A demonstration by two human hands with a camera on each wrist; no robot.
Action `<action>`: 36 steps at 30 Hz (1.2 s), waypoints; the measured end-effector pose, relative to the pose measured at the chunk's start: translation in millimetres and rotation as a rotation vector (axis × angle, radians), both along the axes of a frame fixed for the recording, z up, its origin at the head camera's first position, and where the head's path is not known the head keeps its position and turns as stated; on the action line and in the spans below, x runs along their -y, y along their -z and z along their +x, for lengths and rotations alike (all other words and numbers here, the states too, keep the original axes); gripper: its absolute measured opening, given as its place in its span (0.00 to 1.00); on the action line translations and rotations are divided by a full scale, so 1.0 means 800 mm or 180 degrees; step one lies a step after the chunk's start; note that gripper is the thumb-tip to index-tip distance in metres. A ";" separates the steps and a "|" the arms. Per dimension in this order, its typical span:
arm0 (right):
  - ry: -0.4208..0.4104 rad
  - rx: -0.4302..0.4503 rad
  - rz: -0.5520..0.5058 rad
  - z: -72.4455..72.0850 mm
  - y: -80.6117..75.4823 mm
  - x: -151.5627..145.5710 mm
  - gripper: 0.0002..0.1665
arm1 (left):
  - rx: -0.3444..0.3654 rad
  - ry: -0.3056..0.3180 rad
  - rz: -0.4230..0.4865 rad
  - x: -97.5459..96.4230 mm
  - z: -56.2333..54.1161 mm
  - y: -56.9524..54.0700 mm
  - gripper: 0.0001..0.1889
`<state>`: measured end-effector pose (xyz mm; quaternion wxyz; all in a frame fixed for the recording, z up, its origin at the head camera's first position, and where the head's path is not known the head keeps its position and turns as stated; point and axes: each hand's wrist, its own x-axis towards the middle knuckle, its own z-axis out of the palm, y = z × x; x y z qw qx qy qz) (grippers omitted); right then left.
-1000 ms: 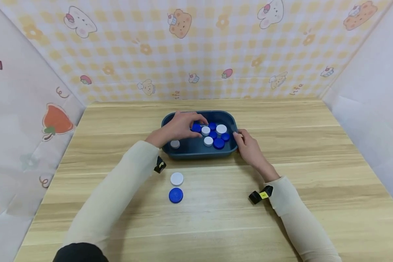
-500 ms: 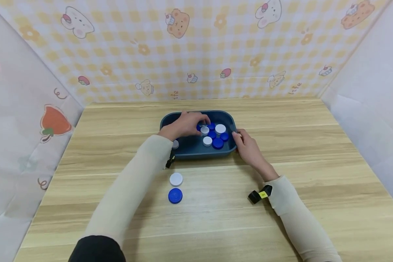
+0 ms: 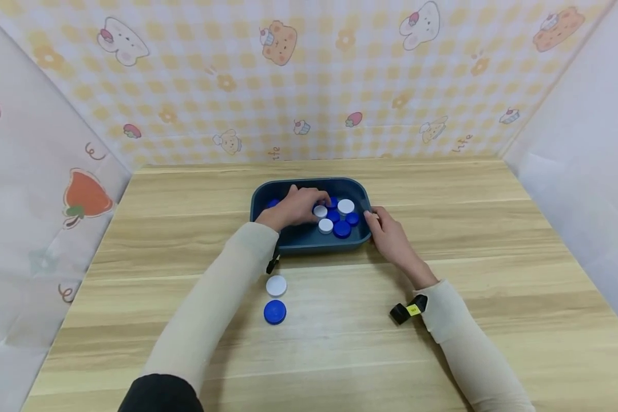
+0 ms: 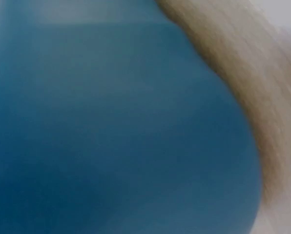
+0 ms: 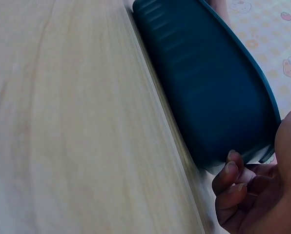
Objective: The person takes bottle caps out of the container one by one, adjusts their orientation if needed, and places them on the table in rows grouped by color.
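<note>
My left hand (image 3: 298,206) reaches down into a dark blue plastic tray (image 3: 314,250), its fingers bent around a small white bottle cap (image 3: 320,212); I cannot tell whether they pinch it. Several blue and white caps lie loose to the right of those fingers, among them a larger blue cap (image 3: 342,229) and a white cap (image 3: 346,206). Another blue cap (image 3: 273,203) shows at the tray's left end, behind the wrist. My right hand (image 3: 388,234) holds the tray's right end, thumb at the rim and fingers curled against the outer wall, as the right wrist view shows.
On the wooden table (image 3: 365,343) in front of the tray, a white cap (image 3: 276,285) lies just beyond a blue cap (image 3: 275,312). A checked patterned sheet (image 3: 319,86) stands behind the table. Only blurred tray wall (image 4: 126,117) fills most of the left wrist view.
My left hand has moved right and deeper into the tray, covering a blue cap and the white cap at the left end. The blue cap at far left has come into sight. The right hand keeps its hold.
</note>
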<state>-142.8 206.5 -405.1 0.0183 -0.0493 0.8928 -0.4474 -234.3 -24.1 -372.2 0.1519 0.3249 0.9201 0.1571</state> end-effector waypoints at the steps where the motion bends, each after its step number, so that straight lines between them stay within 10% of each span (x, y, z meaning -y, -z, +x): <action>1: 0.0004 -0.0007 -0.0004 0.000 0.000 0.001 0.30 | -0.0013 -0.0012 0.0004 0.000 0.000 0.001 0.18; 12: 0.0012 -0.0023 0.0005 0.000 0.000 0.001 0.29 | -0.0005 -0.0051 0.0174 0.006 -0.003 0.004 0.14; 22: 0.0075 0.0003 -0.0052 0.002 0.000 0.000 0.29 | -0.0069 -0.0118 0.0865 0.020 0.003 -0.024 0.12; 36: 0.0038 -0.0006 -0.0035 0.001 0.000 0.002 0.29 | -0.0376 0.0100 0.1182 0.043 0.046 -0.048 0.11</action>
